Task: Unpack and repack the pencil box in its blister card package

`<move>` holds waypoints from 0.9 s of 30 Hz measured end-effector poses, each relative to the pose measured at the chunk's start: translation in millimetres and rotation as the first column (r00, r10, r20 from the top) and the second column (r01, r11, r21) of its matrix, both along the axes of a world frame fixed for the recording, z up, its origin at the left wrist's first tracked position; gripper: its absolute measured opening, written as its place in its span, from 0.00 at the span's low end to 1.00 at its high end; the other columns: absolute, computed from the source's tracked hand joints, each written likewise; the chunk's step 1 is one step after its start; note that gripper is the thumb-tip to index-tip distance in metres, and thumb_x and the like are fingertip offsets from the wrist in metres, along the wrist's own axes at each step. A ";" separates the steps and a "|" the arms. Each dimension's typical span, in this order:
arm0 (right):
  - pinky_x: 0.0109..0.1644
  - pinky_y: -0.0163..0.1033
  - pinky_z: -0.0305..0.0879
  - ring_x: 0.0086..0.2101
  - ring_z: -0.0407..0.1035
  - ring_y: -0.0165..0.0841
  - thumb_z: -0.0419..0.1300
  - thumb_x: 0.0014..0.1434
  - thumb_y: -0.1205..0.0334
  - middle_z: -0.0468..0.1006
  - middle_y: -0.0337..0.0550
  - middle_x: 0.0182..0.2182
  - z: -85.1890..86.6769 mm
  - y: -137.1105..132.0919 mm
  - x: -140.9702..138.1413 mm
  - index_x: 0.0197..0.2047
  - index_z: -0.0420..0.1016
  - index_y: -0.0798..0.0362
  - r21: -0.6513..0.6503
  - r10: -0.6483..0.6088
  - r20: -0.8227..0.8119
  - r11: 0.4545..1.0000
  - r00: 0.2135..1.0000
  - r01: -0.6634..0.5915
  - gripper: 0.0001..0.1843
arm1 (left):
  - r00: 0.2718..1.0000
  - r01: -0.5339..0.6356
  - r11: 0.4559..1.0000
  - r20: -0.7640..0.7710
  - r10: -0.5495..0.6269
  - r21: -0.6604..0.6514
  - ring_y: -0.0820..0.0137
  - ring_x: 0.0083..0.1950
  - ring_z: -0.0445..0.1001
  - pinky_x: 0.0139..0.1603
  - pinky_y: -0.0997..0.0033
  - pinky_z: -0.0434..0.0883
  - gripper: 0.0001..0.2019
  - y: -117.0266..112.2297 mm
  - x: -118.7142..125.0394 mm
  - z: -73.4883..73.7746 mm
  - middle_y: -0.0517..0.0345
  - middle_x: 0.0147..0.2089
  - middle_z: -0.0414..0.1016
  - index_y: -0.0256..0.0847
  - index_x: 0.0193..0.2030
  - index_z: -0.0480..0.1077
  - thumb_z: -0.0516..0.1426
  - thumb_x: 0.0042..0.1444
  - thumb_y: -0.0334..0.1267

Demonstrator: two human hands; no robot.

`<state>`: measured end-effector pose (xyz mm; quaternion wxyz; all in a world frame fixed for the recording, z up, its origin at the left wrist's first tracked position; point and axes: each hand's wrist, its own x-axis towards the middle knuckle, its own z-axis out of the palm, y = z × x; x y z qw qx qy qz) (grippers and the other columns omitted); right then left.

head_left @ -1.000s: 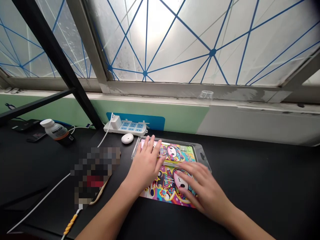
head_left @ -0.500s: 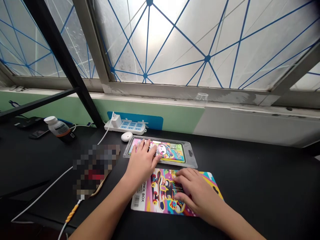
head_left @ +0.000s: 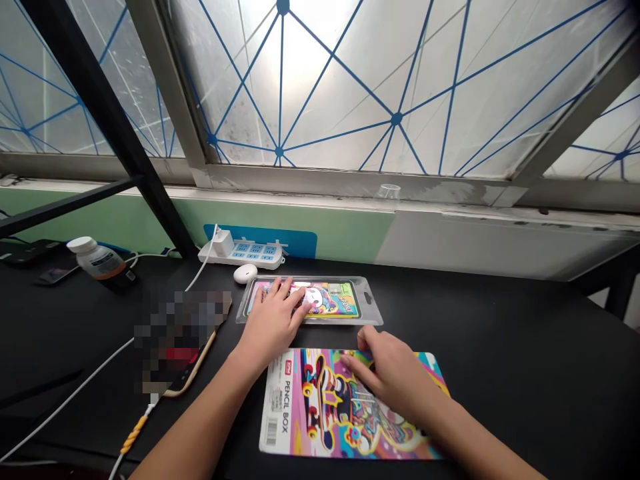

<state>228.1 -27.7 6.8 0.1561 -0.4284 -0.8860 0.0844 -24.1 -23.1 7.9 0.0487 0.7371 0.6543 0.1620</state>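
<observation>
My left hand (head_left: 274, 319) lies with spread fingers on a clear plastic blister pack (head_left: 371, 308). Inside the pack shows a colourful printed box (head_left: 330, 300) with a cartoon character, partly covered by my fingers. Closer to me lies a bright printed card (head_left: 320, 400) marked "PENCIL BOX", with a barcode at its left end. Over the card's far right part is my right hand (head_left: 395, 367), its fingers bent near the far edge and its thumb stretched apart over the print. Whether those fingertips touch the card is unclear.
A white power strip (head_left: 243, 253) with a plugged-in charger stands by the wall, a small white case (head_left: 245, 273) before it. To the left are a blurred-out phone-like object (head_left: 183, 347) on a white cable, a white-capped bottle (head_left: 103, 260) and a black frame (head_left: 115, 120).
The card has shifted towards me, widening the gap to the blister pack. My right hand's fingers have drawn back to the card's far edge. My left hand stays on the pack; the view has turned slightly right.
</observation>
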 end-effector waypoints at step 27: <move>0.31 0.39 0.64 0.29 0.71 0.36 0.62 0.56 0.39 0.79 0.39 0.30 -5.5 79.7 76.8 0.37 0.77 0.48 -0.346 -0.348 -0.179 0.898 0.920 0.272 0.20 | 0.988 0.103 0.994 -0.110 -0.105 -0.026 0.51 0.76 0.49 0.68 0.33 0.53 0.23 -7.5 2.3 -7.2 0.48 0.75 0.53 0.49 0.66 0.65 0.46 0.70 0.52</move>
